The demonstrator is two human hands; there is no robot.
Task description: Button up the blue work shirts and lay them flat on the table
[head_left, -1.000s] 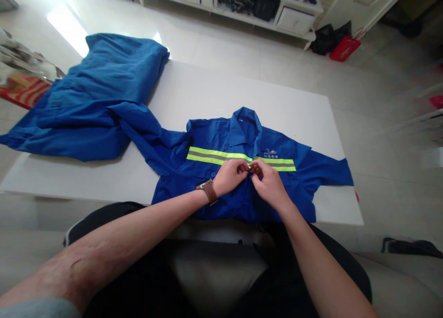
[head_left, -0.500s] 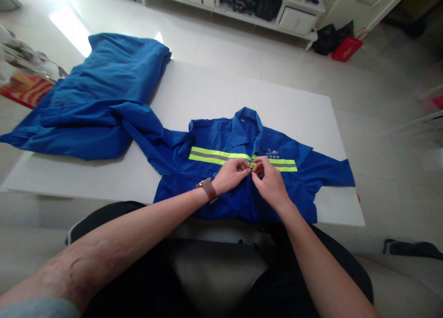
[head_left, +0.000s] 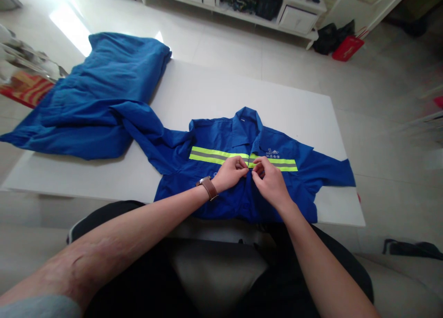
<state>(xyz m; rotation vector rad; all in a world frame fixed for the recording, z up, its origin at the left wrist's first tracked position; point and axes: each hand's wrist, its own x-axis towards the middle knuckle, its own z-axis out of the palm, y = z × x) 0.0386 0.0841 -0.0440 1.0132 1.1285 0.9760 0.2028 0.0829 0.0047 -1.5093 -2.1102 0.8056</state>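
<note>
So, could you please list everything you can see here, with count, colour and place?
shirt: one, blue with yellow-grey stripe, flat at the table's near edge.
clothes pile: one, blue, table's left end, hanging over.
table: one, white, centre.
cabinet: one, white, far side.
bag: one, red, floor by the cabinet.
watch: one, brown strap, left wrist.
left hand: one, pinching the shirt front at the stripe.
right hand: one, pinching the shirt front beside it.

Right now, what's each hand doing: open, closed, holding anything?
Left hand: closed, pinching the blue shirt at its front opening.
Right hand: closed, pinching the blue shirt there too.
</note>
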